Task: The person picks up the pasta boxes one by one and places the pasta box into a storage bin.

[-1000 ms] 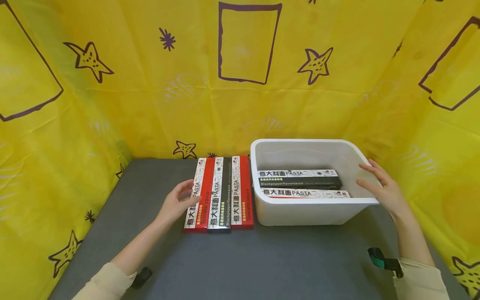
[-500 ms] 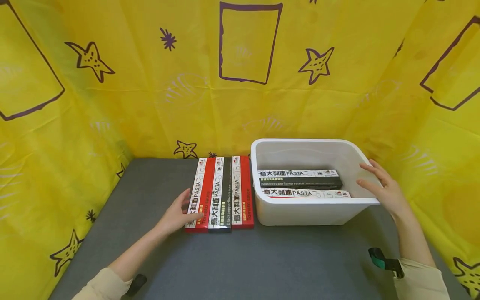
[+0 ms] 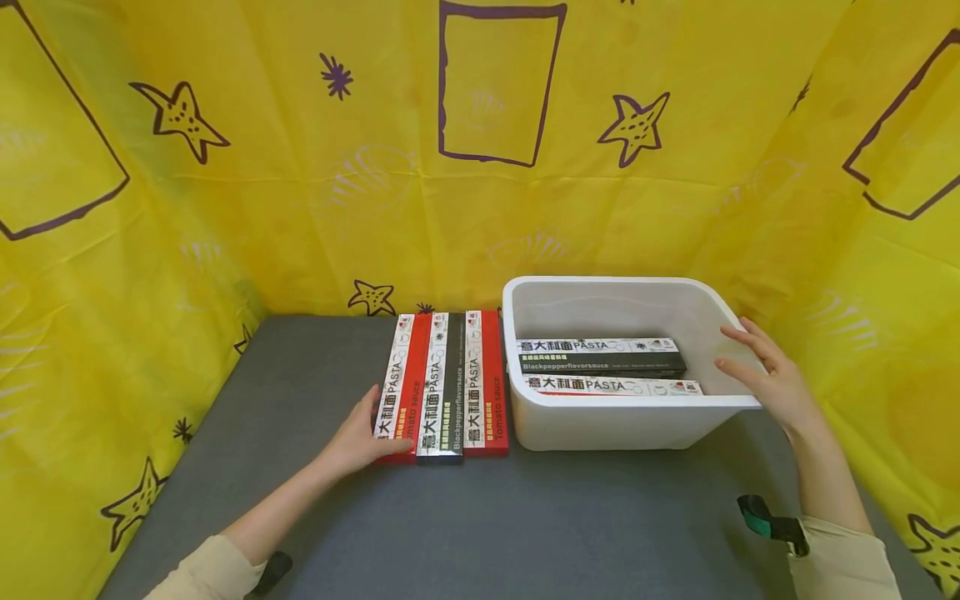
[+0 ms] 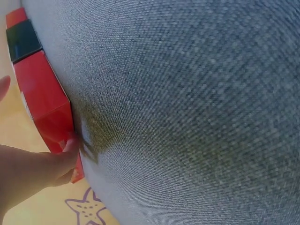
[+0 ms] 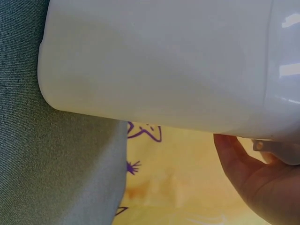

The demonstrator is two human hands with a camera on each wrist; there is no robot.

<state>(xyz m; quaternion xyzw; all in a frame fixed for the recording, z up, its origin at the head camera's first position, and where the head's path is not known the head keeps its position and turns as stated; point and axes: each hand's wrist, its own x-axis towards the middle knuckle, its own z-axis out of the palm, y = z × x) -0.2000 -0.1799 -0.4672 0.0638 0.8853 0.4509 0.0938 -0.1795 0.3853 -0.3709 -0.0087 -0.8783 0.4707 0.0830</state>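
Observation:
My left hand (image 3: 354, 438) holds the near end of the leftmost red tomato-sauce pasta box (image 3: 412, 383), thumb across its top and fingers down its left side. In the left wrist view, fingertips (image 4: 70, 145) meet the side of that box close to the cloth. To its right lie a black-pepper pasta box (image 3: 454, 375) and another red pasta box (image 3: 492, 375), side by side. My right hand (image 3: 772, 385) grips the right rim of a white plastic tub (image 3: 607, 427). Fingers against the tub's outer wall show in the right wrist view.
Inside the tub lie a black pasta box (image 3: 600, 362) and a mostly hidden one with a white strip (image 3: 615, 386). Dark grey cloth (image 3: 585, 525) covers the table. A yellow patterned curtain (image 3: 300, 167) hangs at the back and both sides. Dark straps hang by both sleeves.
My left hand has slid nearer along the leftmost red box to its near end, and its fingers have closed in on the sides. The right hand stays at the tub's rim.

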